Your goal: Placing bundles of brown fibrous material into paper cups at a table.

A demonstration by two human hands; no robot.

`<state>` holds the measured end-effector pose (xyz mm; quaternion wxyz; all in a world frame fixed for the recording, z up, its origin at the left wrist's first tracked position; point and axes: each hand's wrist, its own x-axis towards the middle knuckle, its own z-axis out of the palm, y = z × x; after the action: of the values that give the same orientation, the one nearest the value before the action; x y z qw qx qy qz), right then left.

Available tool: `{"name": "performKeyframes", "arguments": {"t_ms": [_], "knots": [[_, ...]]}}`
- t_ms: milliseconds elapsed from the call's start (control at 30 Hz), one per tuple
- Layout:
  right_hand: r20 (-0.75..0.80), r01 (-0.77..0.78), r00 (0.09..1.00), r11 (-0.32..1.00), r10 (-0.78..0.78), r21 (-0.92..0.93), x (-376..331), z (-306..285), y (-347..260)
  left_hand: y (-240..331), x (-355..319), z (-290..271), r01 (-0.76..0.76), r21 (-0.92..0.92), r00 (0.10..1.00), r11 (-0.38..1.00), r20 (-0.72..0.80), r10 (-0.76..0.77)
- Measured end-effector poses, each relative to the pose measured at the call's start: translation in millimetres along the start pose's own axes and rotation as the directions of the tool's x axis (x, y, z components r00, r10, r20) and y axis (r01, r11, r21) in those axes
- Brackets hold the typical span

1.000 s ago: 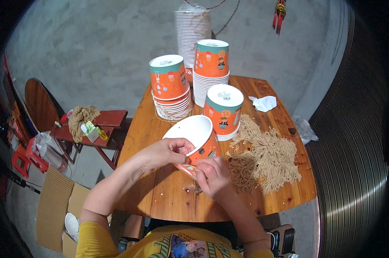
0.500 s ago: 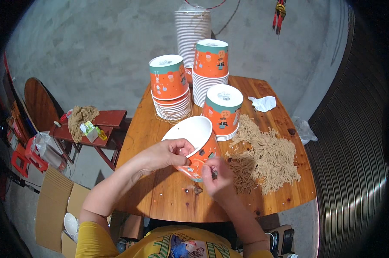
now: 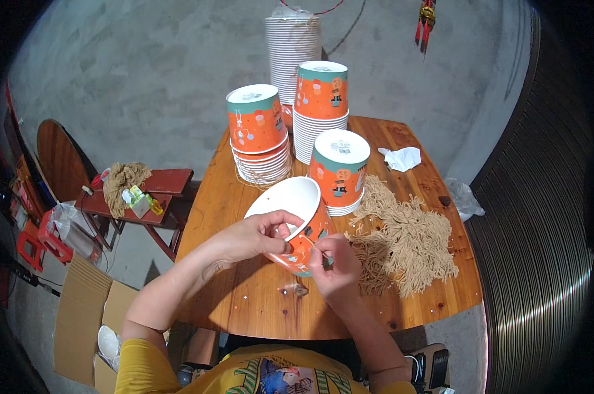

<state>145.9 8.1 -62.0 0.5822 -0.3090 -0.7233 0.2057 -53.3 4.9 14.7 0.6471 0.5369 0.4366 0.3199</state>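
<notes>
In front of me an orange paper bucket [image 3: 285, 199] is tilted, its white inside facing up and left. My left hand [image 3: 257, 238] is closed on the near rim, thumb on the printed outside and fingers over the edge. Close to the bucket's side, my right hand [image 3: 337, 268] is closed in a pinch on a thin tan string [image 3: 308, 241], which runs toward the left thumb. Whether the string passes through the bucket wall is hidden. A heap of tan yarn [image 3: 418, 240] lies right of my right hand.
Upturned bucket stacks stand behind on the wooden table [image 3: 234, 305]: a near stack [image 3: 336, 174], a left stack [image 3: 254, 121], a back stack [image 3: 323, 98]. A taller stack of white rims [image 3: 291, 56] is farthest. Crumpled white paper [image 3: 402, 158] lies right; a red bench [image 3: 169, 180] stands left.
My right hand has shifted slightly up, and more string shows between it and the bucket. The bucket has moved a touch left; my left hand keeps its grip.
</notes>
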Motion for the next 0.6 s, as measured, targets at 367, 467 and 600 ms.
{"name": "performKeyframes", "arguments": {"t_ms": [367, 467, 600], "knots": [[0.012, 0.172, 0.985, 0.973, -0.172, -0.153, 2.1, 1.5, 2.3, 1.6, 0.2, 1.6, -0.002, 0.004, 1.0, 1.0, 0.011, 0.002], [0.023, 0.181, 0.984, 0.97, -0.179, -0.164, 0.9, 0.5, 4.6, 2.3, 0.9, 2.3, -0.003, 0.015, 1.0, 1.0, 0.01, 0.003], [0.02, 0.195, 0.981, 0.966, -0.194, -0.171, 1.0, 0.0, 5.1, 3.4, 0.7, 3.0, 0.0, 0.028, 1.0, 1.0, 0.004, -0.001]]}}
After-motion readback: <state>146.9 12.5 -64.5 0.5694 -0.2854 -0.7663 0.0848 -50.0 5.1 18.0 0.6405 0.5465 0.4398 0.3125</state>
